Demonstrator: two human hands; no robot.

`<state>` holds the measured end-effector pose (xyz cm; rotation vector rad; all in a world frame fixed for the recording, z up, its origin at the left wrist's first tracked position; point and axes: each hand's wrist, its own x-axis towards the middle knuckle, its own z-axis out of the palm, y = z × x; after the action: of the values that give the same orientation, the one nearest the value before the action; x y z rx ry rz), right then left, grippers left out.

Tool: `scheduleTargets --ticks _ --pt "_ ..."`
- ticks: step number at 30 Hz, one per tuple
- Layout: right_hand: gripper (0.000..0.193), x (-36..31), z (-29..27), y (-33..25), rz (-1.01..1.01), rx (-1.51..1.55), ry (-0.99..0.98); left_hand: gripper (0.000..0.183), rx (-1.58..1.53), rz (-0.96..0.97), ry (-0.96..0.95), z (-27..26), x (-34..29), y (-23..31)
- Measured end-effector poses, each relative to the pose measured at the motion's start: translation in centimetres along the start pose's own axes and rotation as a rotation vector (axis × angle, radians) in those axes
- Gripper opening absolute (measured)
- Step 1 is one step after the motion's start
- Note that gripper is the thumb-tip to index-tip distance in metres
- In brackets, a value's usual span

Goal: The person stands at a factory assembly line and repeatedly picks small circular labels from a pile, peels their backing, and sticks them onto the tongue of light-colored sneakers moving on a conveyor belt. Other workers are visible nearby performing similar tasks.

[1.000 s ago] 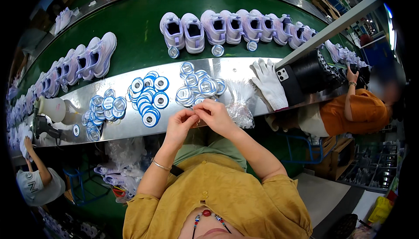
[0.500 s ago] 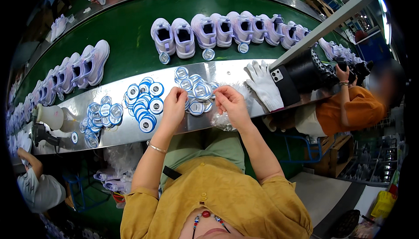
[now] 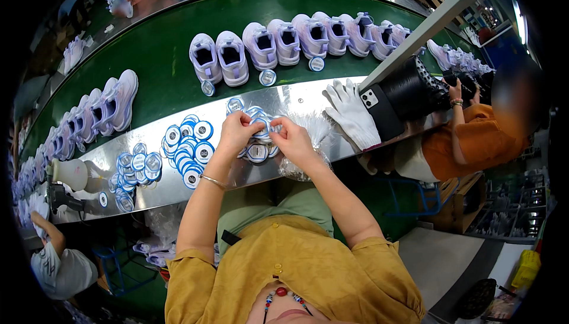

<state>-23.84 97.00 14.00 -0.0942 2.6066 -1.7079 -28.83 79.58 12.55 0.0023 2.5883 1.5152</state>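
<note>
My left hand and my right hand meet over a pile of round white tags with blue rims on the metal bench. Both are closed in a pinch, fingertips almost touching. A round tag appears between them, at the left fingertips; what the right fingers pinch is too small to make out. Beside my right hand lies a bundle of clear thin plastic strands. Two more heaps of tags, a middle heap and a left heap, spread to the left.
Pale lilac sneakers line the green belt beyond the bench, some with tags at their heels. A white glove, black phone and shiny black bag lie right, under a slanting metal post. Co-workers sit at both sides.
My hands have come closer together, fingertips now almost meeting over the tag pile. The whole view has shifted slightly, so bench, tags and sneakers appear farther left.
</note>
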Motion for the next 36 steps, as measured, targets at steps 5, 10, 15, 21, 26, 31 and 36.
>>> scheduleTargets --ticks 5,10,15,21,26,31,36 --pt "0.023 0.3 0.2 0.7 -0.044 -0.028 0.024 0.02 -0.152 -0.034 -0.011 -0.5 -0.4 0.6" --pt "0.023 0.3 0.1 0.6 -0.095 -0.083 0.053 0.015 -0.338 -0.032 0.067 -1.0 -1.7 1.2" --pt "0.018 -0.5 -0.3 -1.0 -0.066 0.059 0.081 0.017 -0.778 -0.124 0.098 -1.0 -4.3 2.6" --pt "0.011 -0.2 0.9 -0.6 0.02 0.594 -0.008 0.016 -0.935 -0.021 0.171 1.0 -6.6 3.8" --pt "0.008 -0.3 -0.3 -1.3 0.039 0.629 -0.148 0.016 -0.837 -0.042 0.058 -0.3 -8.1 4.6" --pt "0.009 -0.9 -2.1 -3.0 0.217 0.707 -0.236 0.014 -0.818 -0.075 0.048 -0.7 -8.6 4.9" --pt "0.01 -1.2 -1.8 -3.1 0.133 0.617 -0.199 0.015 -0.797 -0.013 0.11 0.3 -8.9 5.2"
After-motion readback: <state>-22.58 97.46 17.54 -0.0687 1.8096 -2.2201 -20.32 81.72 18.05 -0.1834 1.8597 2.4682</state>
